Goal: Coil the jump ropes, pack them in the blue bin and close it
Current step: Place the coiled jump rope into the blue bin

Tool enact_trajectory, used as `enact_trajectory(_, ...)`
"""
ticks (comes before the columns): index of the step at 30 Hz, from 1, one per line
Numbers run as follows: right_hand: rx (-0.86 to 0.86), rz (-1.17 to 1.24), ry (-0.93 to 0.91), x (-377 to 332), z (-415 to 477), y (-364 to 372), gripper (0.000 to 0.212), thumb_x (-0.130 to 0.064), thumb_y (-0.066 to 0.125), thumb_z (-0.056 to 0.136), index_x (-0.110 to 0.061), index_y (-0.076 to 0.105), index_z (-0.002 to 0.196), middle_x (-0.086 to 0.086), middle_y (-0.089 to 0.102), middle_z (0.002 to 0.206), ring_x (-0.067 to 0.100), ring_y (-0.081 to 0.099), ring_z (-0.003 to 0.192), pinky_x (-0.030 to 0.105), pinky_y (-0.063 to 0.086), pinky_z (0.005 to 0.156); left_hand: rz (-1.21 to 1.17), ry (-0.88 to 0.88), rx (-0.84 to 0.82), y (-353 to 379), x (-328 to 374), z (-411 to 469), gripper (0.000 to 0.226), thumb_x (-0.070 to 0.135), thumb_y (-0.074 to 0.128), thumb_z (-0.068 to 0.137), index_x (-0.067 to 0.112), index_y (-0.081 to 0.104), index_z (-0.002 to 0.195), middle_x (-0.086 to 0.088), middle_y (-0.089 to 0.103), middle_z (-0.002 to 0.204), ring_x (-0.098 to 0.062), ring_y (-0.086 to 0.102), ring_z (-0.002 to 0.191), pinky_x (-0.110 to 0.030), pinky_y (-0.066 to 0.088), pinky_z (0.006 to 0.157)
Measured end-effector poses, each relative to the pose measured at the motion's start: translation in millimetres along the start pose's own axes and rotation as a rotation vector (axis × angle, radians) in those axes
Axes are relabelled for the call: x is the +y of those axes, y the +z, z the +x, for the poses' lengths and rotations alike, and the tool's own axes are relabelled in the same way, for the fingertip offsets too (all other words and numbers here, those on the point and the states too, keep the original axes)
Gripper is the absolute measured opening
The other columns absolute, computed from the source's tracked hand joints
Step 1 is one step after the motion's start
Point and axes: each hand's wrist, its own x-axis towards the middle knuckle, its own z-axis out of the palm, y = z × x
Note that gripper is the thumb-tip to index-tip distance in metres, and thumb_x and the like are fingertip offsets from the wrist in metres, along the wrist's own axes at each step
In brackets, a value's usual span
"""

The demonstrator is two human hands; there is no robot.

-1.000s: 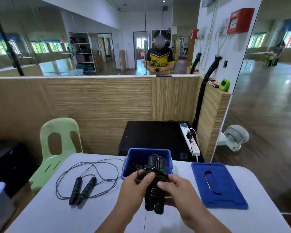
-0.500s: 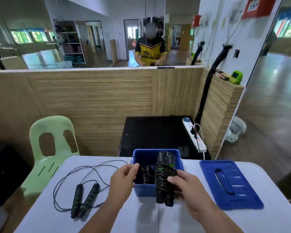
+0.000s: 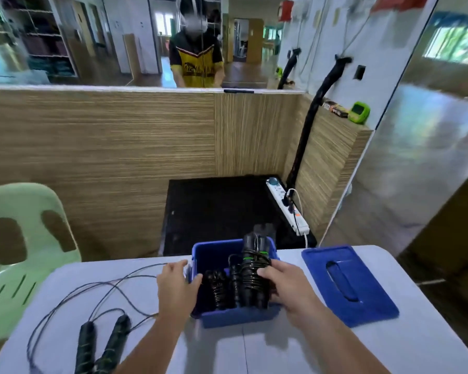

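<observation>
The blue bin (image 3: pixel 214 252) stands open on the white table, in the middle. My right hand (image 3: pixel 284 282) grips a coiled jump rope (image 3: pixel 253 268) with black handles and green rings, holding it inside the bin's right half. Another coiled rope (image 3: pixel 219 288) lies in the bin beside it. My left hand (image 3: pixel 174 286) holds the bin's left rim, thumb over the edge. An uncoiled jump rope (image 3: pixel 100 341) with two black handles sprawls on the table at the left. The blue lid (image 3: pixel 349 284) lies flat to the right of the bin.
The white table (image 3: pixel 254 352) fills the foreground. A pale green plastic chair (image 3: pixel 19 238) stands at the left. Behind the table are a black cabinet top (image 3: pixel 219 209) with a white power strip (image 3: pixel 288 206) and a wood-panelled wall. A mirror above reflects a person.
My right hand carried the coiled rope from in front of the bin forward and down into it. My left hand let go of the rope and took hold of the bin's left rim.
</observation>
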Motion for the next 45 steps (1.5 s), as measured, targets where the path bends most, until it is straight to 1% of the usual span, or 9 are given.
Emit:
enact_trajectory(5,-0.017,-0.020,0.020,3.7,24.1,-8.2,0.015,-0.010,0.064,0.090,-0.010,0.077,0.097,0.014,0.078,0.098,0.032,0.075,0.097,0.047,0.061,0.087,-0.033,-0.103,-0.059,14.9,0.4,-2.2,0.047,0.038,0.074,0.088,0.016,0.064,0.128,-0.008,0.065,0.113,-0.028,0.063,0.103,-0.039,0.051,0.085)
enact_trajectory(10,-0.034,-0.069,0.022,8.5,45.0,-15.6,0.012,-0.010,0.066,0.086,-0.008,0.077,0.091,0.019,0.077,0.094,0.030,0.074,0.085,0.049,0.060,0.079,-0.110,-0.094,-0.014,11.8,12.9,-11.2,0.031,0.016,0.066,0.090,0.025,0.066,0.120,0.008,0.067,0.097,-0.017,0.061,0.084,-0.032,0.046,0.072)
enact_trajectory(13,-0.016,-0.144,0.009,10.3,52.6,-17.4,0.009,-0.009,0.068,0.086,-0.009,0.077,0.084,0.011,0.077,0.082,0.023,0.072,0.075,0.037,0.058,0.066,-0.111,-0.078,-0.005,11.1,13.8,-15.1,0.030,0.014,0.063,0.088,0.026,0.069,0.115,0.006,0.070,0.093,-0.018,0.063,0.081,-0.035,0.051,0.071)
enact_trajectory(18,0.028,-0.314,0.006,16.3,58.8,-17.9,0.007,-0.018,0.073,0.079,-0.013,0.077,0.082,0.005,0.078,0.077,0.025,0.075,0.077,0.044,0.061,0.075,-0.077,-0.084,0.016,15.8,7.4,-20.3,0.038,0.022,0.061,0.093,0.032,0.063,0.129,0.004,0.066,0.104,-0.012,0.057,0.087,-0.030,0.045,0.074)
enact_trajectory(22,0.118,-0.540,-0.043,16.9,59.6,-12.1,0.010,-0.025,0.074,0.080,-0.015,0.073,0.078,-0.001,0.074,0.071,0.018,0.071,0.070,0.032,0.054,0.062,-0.105,-0.084,0.023,14.6,6.2,-27.5,0.044,0.023,0.058,0.094,0.035,0.058,0.137,0.004,0.063,0.111,-0.009,0.055,0.092,-0.030,0.046,0.078)
enact_trajectory(26,0.142,-0.746,-0.070,20.1,60.1,-3.5,0.011,-0.027,0.071,0.082,-0.016,0.068,0.085,0.000,0.070,0.079,0.013,0.064,0.071,0.023,0.042,0.053,-0.135,-0.073,0.041,12.3,5.9,-37.0,0.047,0.021,0.059,0.095,0.036,0.056,0.140,0.005,0.061,0.112,-0.005,0.050,0.090,-0.027,0.040,0.076)
enact_trajectory(32,0.161,-0.853,0.015,35.3,64.4,12.3,0.022,-0.024,0.063,0.086,-0.012,0.065,0.104,0.007,0.072,0.099,0.028,0.067,0.092,0.034,0.056,0.079,-0.160,-0.075,0.049,11.4,2.7,-46.3,0.051,0.024,0.057,0.098,0.036,0.050,0.146,0.007,0.058,0.116,-0.006,0.052,0.095,-0.025,0.041,0.077)
enact_trajectory(39,0.205,-0.869,0.083,43.7,65.9,22.8,0.025,-0.013,0.052,0.096,-0.004,0.057,0.119,0.015,0.068,0.117,0.033,0.066,0.106,0.027,0.040,0.070,-0.189,-0.095,0.057,8.7,3.4,-54.9,0.051,0.024,0.060,0.099,0.029,0.049,0.149,0.011,0.053,0.120,0.000,0.051,0.088,-0.024,0.041,0.078)
enact_trajectory(45,0.207,-0.839,0.166,52.0,71.6,25.1,0.035,-0.009,0.048,0.099,0.002,0.049,0.132,0.021,0.063,0.129,0.036,0.064,0.112,0.030,0.043,0.073,-0.183,-0.088,0.055,8.6,1.4,-58.0,0.053,0.024,0.061,0.099,0.030,0.049,0.150,0.010,0.053,0.121,-0.004,0.051,0.095,-0.024,0.043,0.079)
